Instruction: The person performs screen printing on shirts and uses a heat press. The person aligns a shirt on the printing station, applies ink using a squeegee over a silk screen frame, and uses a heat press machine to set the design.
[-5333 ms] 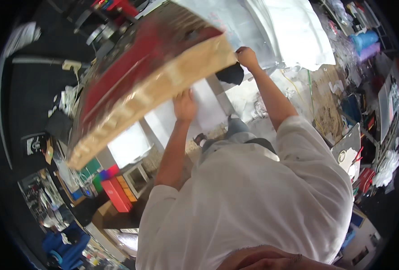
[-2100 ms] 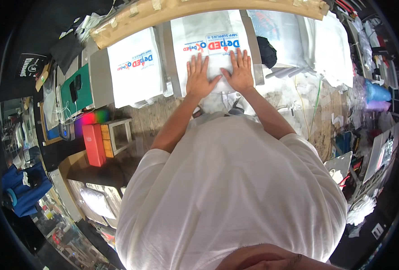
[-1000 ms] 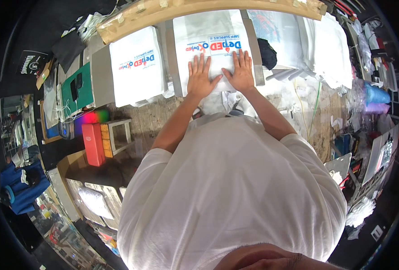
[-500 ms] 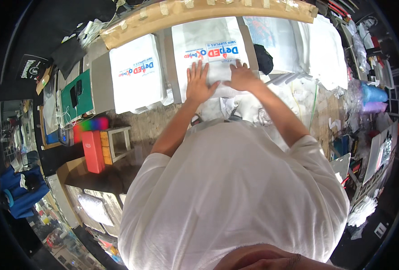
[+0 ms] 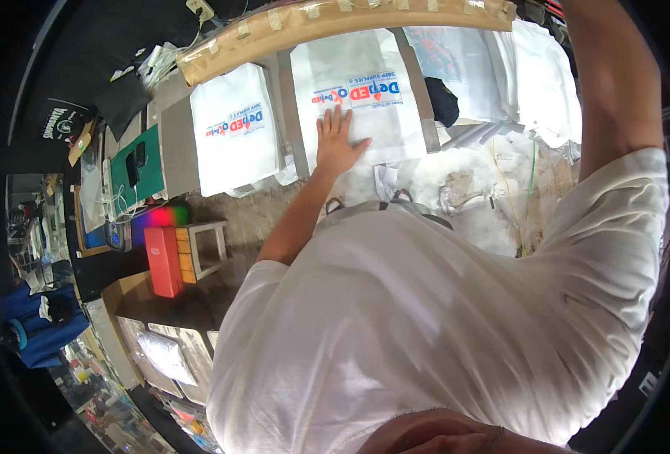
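Observation:
My left hand (image 5: 339, 144) lies flat, fingers spread, on a flat white printed sheet (image 5: 392, 129), perhaps a bag, on the worktable in front of me. The print is red and blue and appears upside down from my side. A grey board (image 5: 420, 91) shows along the sheet's right side. My right arm (image 5: 615, 83) is raised at the far right and runs out past the upper edge, so its hand is out of sight. Left of the middle sheet lies another white printed sheet (image 5: 233, 163) with the same print.
A long brown cardboard roll (image 5: 350, 21) with tape pieces borders the table's far side. Right of the sheet lie a black bundle (image 5: 442, 102) and white sheets (image 5: 547, 83). On the left are a green mat (image 5: 147, 178) with a phone, a red box (image 5: 162, 261) and a stool (image 5: 210, 250).
My right hand has left the middle sheet, and the arm has swung up and right out of view. The left hand stays flat on the sheet.

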